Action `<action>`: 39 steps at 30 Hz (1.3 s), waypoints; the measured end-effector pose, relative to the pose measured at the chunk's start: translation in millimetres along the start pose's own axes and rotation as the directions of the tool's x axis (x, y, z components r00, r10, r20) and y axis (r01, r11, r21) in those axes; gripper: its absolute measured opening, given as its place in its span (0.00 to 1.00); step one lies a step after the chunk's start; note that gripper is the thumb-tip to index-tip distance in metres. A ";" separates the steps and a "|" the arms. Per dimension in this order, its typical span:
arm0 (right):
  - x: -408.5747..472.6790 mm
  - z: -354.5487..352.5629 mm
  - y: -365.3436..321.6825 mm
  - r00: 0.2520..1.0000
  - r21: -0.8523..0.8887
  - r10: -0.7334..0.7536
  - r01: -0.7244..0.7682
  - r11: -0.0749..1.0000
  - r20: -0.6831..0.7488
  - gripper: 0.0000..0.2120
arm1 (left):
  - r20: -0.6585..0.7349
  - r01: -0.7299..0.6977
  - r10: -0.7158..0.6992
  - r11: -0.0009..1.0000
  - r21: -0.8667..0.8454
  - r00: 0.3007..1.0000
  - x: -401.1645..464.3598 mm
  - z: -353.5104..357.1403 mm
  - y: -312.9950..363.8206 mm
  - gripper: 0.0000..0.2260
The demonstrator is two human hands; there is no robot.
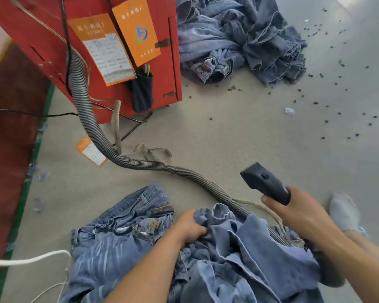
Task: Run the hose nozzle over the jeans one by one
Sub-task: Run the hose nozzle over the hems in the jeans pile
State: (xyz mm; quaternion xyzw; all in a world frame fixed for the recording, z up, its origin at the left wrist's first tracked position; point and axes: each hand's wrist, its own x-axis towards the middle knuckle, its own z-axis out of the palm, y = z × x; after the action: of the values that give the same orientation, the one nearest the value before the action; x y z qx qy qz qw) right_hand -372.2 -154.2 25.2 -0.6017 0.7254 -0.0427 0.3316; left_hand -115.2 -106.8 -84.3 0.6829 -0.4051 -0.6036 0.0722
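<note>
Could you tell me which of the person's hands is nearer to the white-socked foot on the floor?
Right. The right hand, holding the nozzle, is just left of the foot; the left hand grips the jeans much farther left.

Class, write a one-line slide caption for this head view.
Right hand holds nozzle off the floor; left hand grips jeans.
</note>
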 end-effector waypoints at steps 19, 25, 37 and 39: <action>-59.6 -84.2 -47.9 0.847 -0.118 -0.526 0.516 0.849 -0.076 0.30 | -0.073 -0.035 0.580 -0.076 -0.996 0.811 -204.3 14.6 -53.9 0.32; -52.5 -79.4 -42.8 0.895 0.053 -0.395 0.414 0.909 -0.208 0.17 | -0.027 -0.028 0.342 -0.001 -1.000 0.939 -203.1 11.0 -43.2 0.22; -48.5 -57.9 -38.8 0.892 -0.034 -0.443 0.442 0.897 -0.088 0.23 | 0.378 -0.364 0.310 0.928 0.078 0.872 -231.7 53.6 30.0 0.16; -51.0 -57.0 -40.7 0.885 -0.077 -0.459 0.454 0.888 -0.074 0.25 | 0.382 -0.392 0.342 0.918 0.059 0.858 -229.3 51.5 30.0 0.18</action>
State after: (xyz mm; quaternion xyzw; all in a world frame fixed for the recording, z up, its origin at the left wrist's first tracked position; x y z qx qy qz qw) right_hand -365.4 -138.6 110.1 -0.7620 0.5788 -0.1259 0.2619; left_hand -161.7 40.3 95.5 0.4723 -0.5738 -0.6661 0.0635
